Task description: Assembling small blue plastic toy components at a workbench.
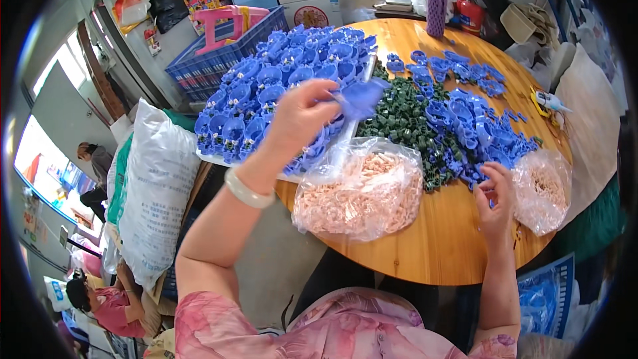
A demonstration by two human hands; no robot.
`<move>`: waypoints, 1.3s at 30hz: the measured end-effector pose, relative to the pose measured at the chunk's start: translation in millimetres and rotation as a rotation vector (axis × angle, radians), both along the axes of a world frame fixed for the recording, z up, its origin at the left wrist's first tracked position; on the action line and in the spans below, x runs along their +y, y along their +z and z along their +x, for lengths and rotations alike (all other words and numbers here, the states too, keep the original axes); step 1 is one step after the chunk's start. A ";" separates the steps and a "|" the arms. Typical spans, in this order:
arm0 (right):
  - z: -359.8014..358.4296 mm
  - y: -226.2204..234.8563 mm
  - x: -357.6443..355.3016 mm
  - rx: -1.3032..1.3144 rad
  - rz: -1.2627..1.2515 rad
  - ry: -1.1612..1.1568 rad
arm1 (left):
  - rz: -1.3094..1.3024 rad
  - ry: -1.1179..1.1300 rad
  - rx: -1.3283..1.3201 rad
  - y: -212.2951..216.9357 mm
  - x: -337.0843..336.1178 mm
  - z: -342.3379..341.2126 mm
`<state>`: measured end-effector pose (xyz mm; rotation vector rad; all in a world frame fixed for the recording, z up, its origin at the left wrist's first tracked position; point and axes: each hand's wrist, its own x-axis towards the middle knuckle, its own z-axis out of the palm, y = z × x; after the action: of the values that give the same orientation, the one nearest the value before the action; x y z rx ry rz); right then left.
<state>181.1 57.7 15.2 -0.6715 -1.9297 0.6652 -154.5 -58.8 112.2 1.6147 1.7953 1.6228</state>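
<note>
My left hand (306, 114), with a pale bangle (248, 189) on the wrist, is raised at the edge of the tray and pinches a blue plastic piece (362, 98), smeared by motion. Under it, a white tray (347, 134) holds rows of blue cup-shaped plastic pieces (292, 60). My right hand (497, 198) is over the near right of the table, fingers half curled and apart, with nothing visible in them. It is between a heap of loose blue plastic parts (475, 126) and a clear bag of small peach pieces (541, 189).
A round wooden table (412, 249) carries a pile of dark green parts (402, 110) and a larger bag of peach pieces (362, 189). A purple lattice cylinder (436, 11) stands at the far edge. Left are a blue crate (189, 63) and a white sack (156, 193). A person (116, 302) sits lower left.
</note>
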 end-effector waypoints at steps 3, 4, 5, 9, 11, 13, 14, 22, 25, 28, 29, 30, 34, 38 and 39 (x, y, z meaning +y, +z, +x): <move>-6.2 -1.8 -1.8 0.004 -0.011 0.027 | 0.094 0.245 0.124 22.2 -1.6 -70.2; -6.5 -3.7 -0.6 -0.007 -0.032 0.030 | 0.090 0.301 0.121 29.1 0.0 -87.9; -5.9 -5.0 0.5 -0.020 -0.052 0.028 | 0.087 0.353 0.116 34.9 3.9 -104.2; -9.6 -8.4 2.2 -0.053 -0.061 0.055 | 0.057 0.571 0.330 56.9 23.5 -160.1; -9.7 -12.4 5.3 -0.055 -0.081 0.060 | 0.042 0.646 0.454 67.2 39.1 -179.4; -10.4 -13.7 5.6 -0.048 -0.111 0.059 | 0.008 0.731 0.552 73.9 59.4 -185.0; -10.2 -12.0 5.8 -0.059 -0.128 0.051 | 0.002 0.763 0.604 75.6 70.7 -189.3; -13.2 -13.3 11.2 -0.150 -0.142 0.014 | -0.091 0.817 0.642 65.6 167.2 -248.1; -13.9 -15.8 13.0 -0.201 -0.144 0.000 | -0.127 0.845 0.618 56.9 211.4 -256.2; -17.6 -15.9 15.1 -0.238 -0.177 0.009 | -0.181 0.845 0.609 46.1 251.5 -263.7; -18.8 -16.6 17.1 -0.237 -0.181 0.005 | -0.194 0.831 0.624 42.8 262.7 -267.2; -18.7 -16.1 17.3 -0.247 -0.186 -0.002 | -0.275 0.813 0.591 39.3 273.9 -266.8; -20.4 -12.5 20.7 -0.280 -0.207 -0.038 | -0.280 0.881 0.617 19.5 296.6 -275.6; -23.0 -11.8 21.3 -0.294 -0.229 -0.047 | -0.346 0.882 0.614 8.0 302.2 -286.0; -22.4 -11.6 20.9 -0.291 -0.234 -0.052 | -0.414 0.867 0.611 6.8 302.7 -284.7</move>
<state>158.7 78.6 3.6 -1.0081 -2.1093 0.8040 -439.2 243.9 119.1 1.2658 3.1981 0.8478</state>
